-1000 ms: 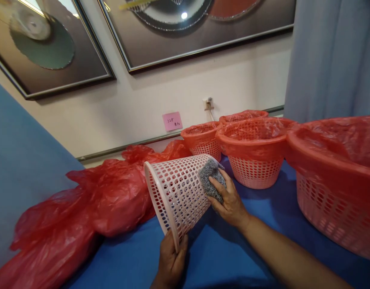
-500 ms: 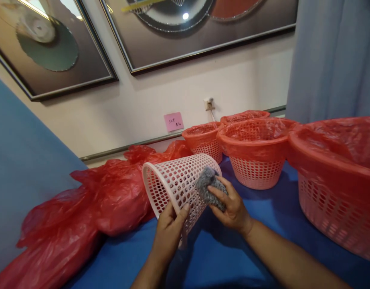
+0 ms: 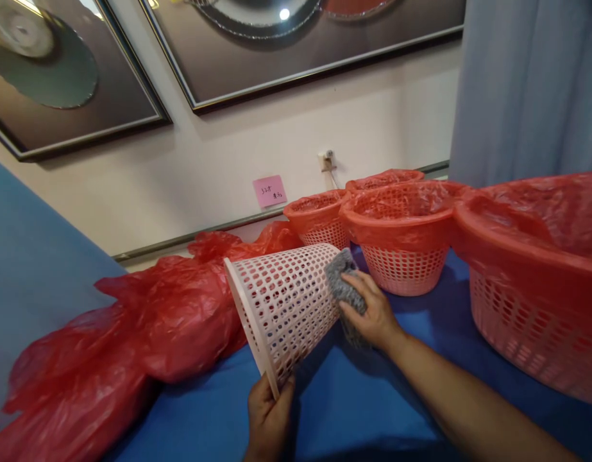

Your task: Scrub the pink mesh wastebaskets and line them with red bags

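Blue cloth-covered counter (image 3: 204,410) free between crumpled red plastic film (image 3: 180,321) and left hand (image 3: 270,416); right forearm (image 3: 459,388), red-lined pink plastic baskets (image 3: 404,266) block right. Gap behind pale-pink perforated plastic basket (image 3: 288,298) seems tight, partly hidden.

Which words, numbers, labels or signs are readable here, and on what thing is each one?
"32", handwritten on the pink note on the wall; the mark after it is unclear.
Smaller writing below, same note: too blurred to read.
I see no other text.

Framed pictures (image 3: 372,42) hang on a pale wall (image 3: 219,173) beside a blue-grey curtain (image 3: 526,96).
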Action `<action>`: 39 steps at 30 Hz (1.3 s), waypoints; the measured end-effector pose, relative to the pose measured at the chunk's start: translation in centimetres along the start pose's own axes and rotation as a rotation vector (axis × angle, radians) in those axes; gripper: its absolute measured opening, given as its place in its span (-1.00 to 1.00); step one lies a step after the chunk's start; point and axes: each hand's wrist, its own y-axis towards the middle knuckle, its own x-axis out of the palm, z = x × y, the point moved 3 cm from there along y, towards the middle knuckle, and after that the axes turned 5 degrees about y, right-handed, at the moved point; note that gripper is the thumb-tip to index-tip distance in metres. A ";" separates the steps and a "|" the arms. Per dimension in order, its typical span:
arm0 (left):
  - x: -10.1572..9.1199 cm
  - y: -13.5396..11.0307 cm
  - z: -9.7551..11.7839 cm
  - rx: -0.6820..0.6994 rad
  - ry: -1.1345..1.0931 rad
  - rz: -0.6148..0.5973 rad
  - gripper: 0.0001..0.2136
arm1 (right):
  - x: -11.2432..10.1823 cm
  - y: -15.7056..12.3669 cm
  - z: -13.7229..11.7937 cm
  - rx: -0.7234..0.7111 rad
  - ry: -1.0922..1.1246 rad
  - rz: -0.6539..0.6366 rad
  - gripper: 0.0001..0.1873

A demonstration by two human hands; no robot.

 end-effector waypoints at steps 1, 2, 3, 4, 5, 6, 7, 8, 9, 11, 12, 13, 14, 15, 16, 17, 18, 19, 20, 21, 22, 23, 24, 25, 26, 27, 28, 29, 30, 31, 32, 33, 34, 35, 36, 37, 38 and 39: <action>0.1 0.0 -0.5 0.058 0.034 -0.008 -0.69 | 0.4 -0.6 -1.3 -0.114 0.024 -0.061 -0.42; 0.2 -0.1 -0.8 0.124 0.070 -0.020 -0.71 | 0.8 -1.3 -2.8 -0.242 0.054 -0.115 -0.38; 0.3 -0.1 -1.0 0.195 0.105 -0.038 -0.73 | 1.1 -2.0 -4.2 -0.369 0.083 -0.158 -0.36; 0.5 -0.2 -1.2 0.266 0.134 -0.061 -0.74 | 1.5 -2.8 -5.5 -0.478 0.110 -0.183 -0.35; 0.6 -0.3 -1.2 0.326 0.157 -0.084 -0.75 | 1.7 -3.4 -6.5 -0.562 0.132 -0.193 -0.35; 0.7 -0.4 -1.2 0.367 0.177 -0.106 -0.75 | 1.9 -3.9 -7.1 -0.611 0.144 -0.191 -0.36; 0.8 -0.4 -1.2 0.386 0.200 -0.121 -0.75 | 2.0 -4.0 -7.4 -0.612 0.139 -0.182 -0.37; 0.9 -0.4 -1.2 0.385 0.222 -0.122 -0.75 | 1.9 -3.9 -7.1 -0.562 0.119 -0.159 -0.39; 0.9 -0.4 -1.3 0.373 0.245 -0.118 -0.75 | 1.8 -3.5 -6.4 -0.472 0.087 -0.124 -0.40; 1.0 -0.4 -1.5 0.344 0.289 -0.110 -0.74 | 1.1 -2.4 -4.2 -0.223 0.017 -0.029 -0.44; 1.1 -0.5 -1.5 0.333 0.308 -0.119 -0.73 | 0.7 -1.8 -2.9 -0.102 -0.013 0.027 -0.46; 1.2 -0.5 -1.4 0.323 0.325 -0.140 -0.73 | 0.2 -1.3 -1.8 -0.013 -0.034 0.073 -0.48; 1.4 -0.5 -1.2 0.311 0.338 -0.163 -0.73 | -0.1 -0.9 -1.0 0.032 -0.046 0.101 -0.49; 1.6 -0.6 -0.7 0.298 0.344 -0.178 -0.70 | -0.4 -0.6 -0.5 0.040 -0.049 0.107 -0.50; 1.8 -0.5 -0.1 0.284 0.337 -0.178 -0.65 | -0.5 -0.5 -0.4 0.018 -0.045 0.092 -0.49; 1.9 -0.4 0.8 0.269 0.310 -0.161 -0.57 | -0.6 -0.5 -0.7 -0.026 -0.034 0.059 -0.47; 2.1 -0.3 1.7 0.254 0.267 -0.133 -0.49 | -0.5 -0.7 -1.3 -0.085 -0.017 0.014 -0.45; 2.3 -0.1 2.7 0.236 0.217 -0.102 -0.45 | -0.3 -1.1 -2.2 -0.155 0.003 -0.034 -0.42; 2.4 0.1 3.6 0.215 0.171 -0.085 -0.44 | -0.1 -1.5 -3.2 -0.233 0.025 -0.083 -0.39; 2.6 0.3 4.3 0.196 0.140 -0.087 -0.46 | 0.1 -2.0 -4.2 -0.316 0.045 -0.127 -0.37; 2.8 0.4 4.8 0.183 0.125 -0.099 -0.51 | 0.2 -2.5 -5.2 -0.396 0.064 -0.158 -0.36; 3.0 0.5 5.1 0.177 0.128 -0.116 -0.54 | 0.4 -2.9 -5.9 -0.465 0.080 -0.182 -0.36; 3.1 0.4 5.0 0.175 0.139 -0.129 -0.57 | 0.6 -3.2 -6.3 -0.508 0.089 -0.191 -0.37; 3.0 0.4 4.7 0.172 0.148 -0.129 -0.58 | 0.7 -3.3 -6.3 -0.512 0.090 -0.178 -0.39; 2.9 0.2 4.1 0.166 0.152 -0.121 -0.58 | 0.8 -3.1 -5.9 -0.467 0.081 -0.147 -0.41; 2.7 0.1 3.3 0.156 0.155 -0.105 -0.59 | 0.8 -2.8 -5.0 -0.376 0.065 -0.100 -0.43; 2.5 0.0 2.4 0.147 0.162 -0.090 -0.59 | 0.7 -2.3 -3.8 -0.250 0.043 -0.039 -0.46; 2.3 -0.1 1.5 0.142 0.174 -0.078 -0.60 | 0.6 -1.7 -2.3 -0.103 0.020 0.034 -0.49; 2.0 -0.2 0.6 0.147 0.189 -0.068 -0.62 | 0.5 -1.2 -0.7 0.041 0.004 0.107 -0.52; 1.8 -0.2 -0.2 0.160 0.206 -0.062 -0.63 | 0.3 -0.7 0.7 0.161 -0.003 0.158 -0.55; 1.7 -0.1 -0.8 0.179 0.222 -0.060 -0.64 | 0.2 -0.4 1.8 0.245 -0.004 0.192 -0.56; 1.6 -0.1 -1.4 0.198 0.232 -0.062 -0.65 | 0.0 -0.1 2.5 0.289 -0.002 0.210 -0.56; 1.5 -0.1 -1.7 0.214 0.238 -0.068 -0.65 | 0.0 0.0 2.8 0.293 0.000 0.207 -0.56; 1.5 0.0 -2.0 0.226 0.238 -0.076 -0.65 | 0.0 -0.1 2.4 0.258 0.001 0.183 -0.55; 1.6 0.0 -2.1 0.230 0.233 -0.082 -0.64 | 0.0 -0.4 1.6 0.190 0.001 0.146 -0.54; 1.7 -0.1 -2.1 0.228 0.224 -0.091 -0.64 | 0.2 -0.9 0.3 0.094 0.007 0.098 -0.52; 1.7 -0.1 -2.1 0.226 0.212 -0.104 -0.64 | 0.4 -1.5 -1.3 -0.031 0.026 0.038 -0.49; 1.8 -0.2 -2.0 0.225 0.203 -0.122 -0.64 | 0.7 -2.2 -3.0 -0.168 0.055 -0.028 -0.45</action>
